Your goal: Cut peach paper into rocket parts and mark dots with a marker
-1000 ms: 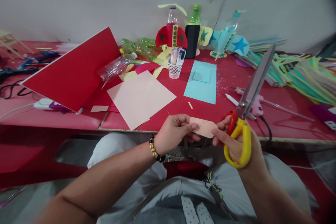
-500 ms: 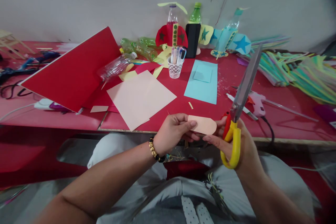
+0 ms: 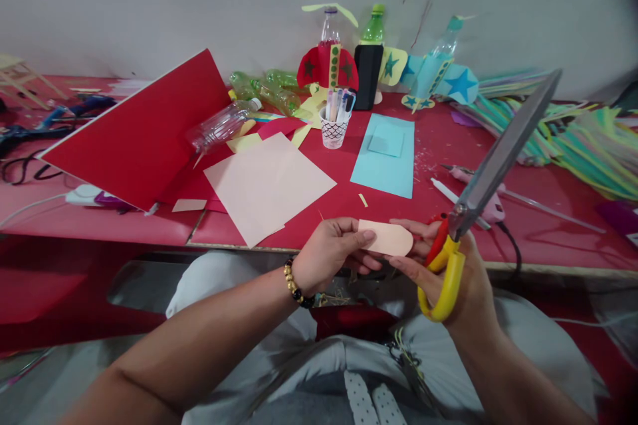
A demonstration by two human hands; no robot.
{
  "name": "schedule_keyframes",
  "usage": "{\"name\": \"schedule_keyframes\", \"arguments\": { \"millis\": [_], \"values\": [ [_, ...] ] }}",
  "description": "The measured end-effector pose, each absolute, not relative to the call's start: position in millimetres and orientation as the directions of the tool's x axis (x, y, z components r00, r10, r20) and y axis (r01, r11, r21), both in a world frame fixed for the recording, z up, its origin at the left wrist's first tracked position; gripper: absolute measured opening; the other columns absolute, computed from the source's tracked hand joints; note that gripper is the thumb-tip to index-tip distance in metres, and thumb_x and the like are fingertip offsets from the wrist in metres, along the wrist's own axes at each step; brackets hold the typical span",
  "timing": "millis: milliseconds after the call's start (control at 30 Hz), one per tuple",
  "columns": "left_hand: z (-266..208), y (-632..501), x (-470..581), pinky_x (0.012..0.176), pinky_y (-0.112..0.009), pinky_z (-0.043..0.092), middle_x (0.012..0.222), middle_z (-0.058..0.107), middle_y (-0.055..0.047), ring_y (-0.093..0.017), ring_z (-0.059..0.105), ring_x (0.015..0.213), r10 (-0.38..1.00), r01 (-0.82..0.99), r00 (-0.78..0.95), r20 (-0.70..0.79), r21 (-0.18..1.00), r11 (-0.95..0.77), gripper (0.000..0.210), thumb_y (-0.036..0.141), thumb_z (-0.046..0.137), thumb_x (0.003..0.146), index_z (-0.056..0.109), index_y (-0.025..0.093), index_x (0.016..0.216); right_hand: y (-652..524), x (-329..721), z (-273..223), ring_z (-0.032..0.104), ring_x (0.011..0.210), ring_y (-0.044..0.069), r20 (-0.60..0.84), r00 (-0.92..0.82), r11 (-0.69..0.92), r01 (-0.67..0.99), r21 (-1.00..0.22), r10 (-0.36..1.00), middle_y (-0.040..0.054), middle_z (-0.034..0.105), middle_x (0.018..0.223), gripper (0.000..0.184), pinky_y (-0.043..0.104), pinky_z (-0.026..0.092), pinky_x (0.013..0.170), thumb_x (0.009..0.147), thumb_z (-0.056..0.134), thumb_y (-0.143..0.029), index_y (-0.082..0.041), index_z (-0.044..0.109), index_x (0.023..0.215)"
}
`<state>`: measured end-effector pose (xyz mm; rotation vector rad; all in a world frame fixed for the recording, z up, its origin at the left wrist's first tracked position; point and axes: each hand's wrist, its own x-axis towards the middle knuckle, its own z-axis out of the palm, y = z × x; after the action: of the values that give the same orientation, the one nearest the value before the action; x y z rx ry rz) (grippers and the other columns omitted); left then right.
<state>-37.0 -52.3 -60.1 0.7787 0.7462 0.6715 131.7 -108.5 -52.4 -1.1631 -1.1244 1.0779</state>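
Observation:
Between thumb and fingers, my left hand (image 3: 331,246) pinches a small peach paper piece (image 3: 391,238) with a rounded right end. My right hand (image 3: 461,279) holds scissors (image 3: 448,255) with yellow and red handles, hooked on the hand with the blades pointing up and to the right. The right fingertips reach the paper's rounded end, the thumb just below it. Beyond my hands lie a large pale pink sheet (image 3: 266,189) and a light blue sheet (image 3: 361,172) with a smaller blue piece on top.
A patterned cup of pens (image 3: 333,131) stands mid-table. Behind it are decorated bottles, including a red-winged bottle (image 3: 329,60) and a blue bottle (image 3: 438,70). A red board (image 3: 144,126) leans at left. At right lie a pink glue gun (image 3: 493,206) and colourful strips (image 3: 573,139).
The scissors' blades have swung further to the right, tilting more. The left hand and the paper piece have hardly moved; the right fingers have shifted a little at the paper's rounded end.

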Motion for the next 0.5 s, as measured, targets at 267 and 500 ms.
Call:
{"name": "schedule_keyframes", "arguments": {
  "millis": [267, 500],
  "values": [
    [-60.8, -52.4, -36.9, 0.049, -0.018, 0.052, 0.076, 0.071, -0.007, -0.011, 0.068, 0.058, 0.749, -0.247, 0.561, -0.353, 0.792, 0.558, 0.022, 0.030, 0.069, 0.080, 0.062, 0.011, 0.088, -109.5, 134.4, -50.5, 0.073, 0.080, 0.019, 0.073, 0.130, 0.077, -0.027, -0.997, 0.989, 0.0060, 0.064, 0.121, 0.044, 0.032, 0.061, 0.072, 0.071, 0.079, -0.017, -0.027, 0.041, 0.092],
    [-60.7, -52.5, -37.2, 0.049, -0.017, 0.051, 0.073, 0.071, -0.005, -0.011, 0.068, 0.057, 0.741, -0.244, 0.573, -0.350, 0.790, 0.562, 0.020, 0.029, 0.069, 0.081, 0.062, 0.011, 0.087, -109.4, 133.2, -48.1, 0.069, 0.067, 0.011, 0.069, 0.143, 0.074, -0.025, -0.997, 0.987, 0.0039, 0.066, 0.119, 0.044, 0.026, 0.059, 0.068, 0.070, 0.079, -0.016, -0.027, 0.043, 0.092]
  ]
}}
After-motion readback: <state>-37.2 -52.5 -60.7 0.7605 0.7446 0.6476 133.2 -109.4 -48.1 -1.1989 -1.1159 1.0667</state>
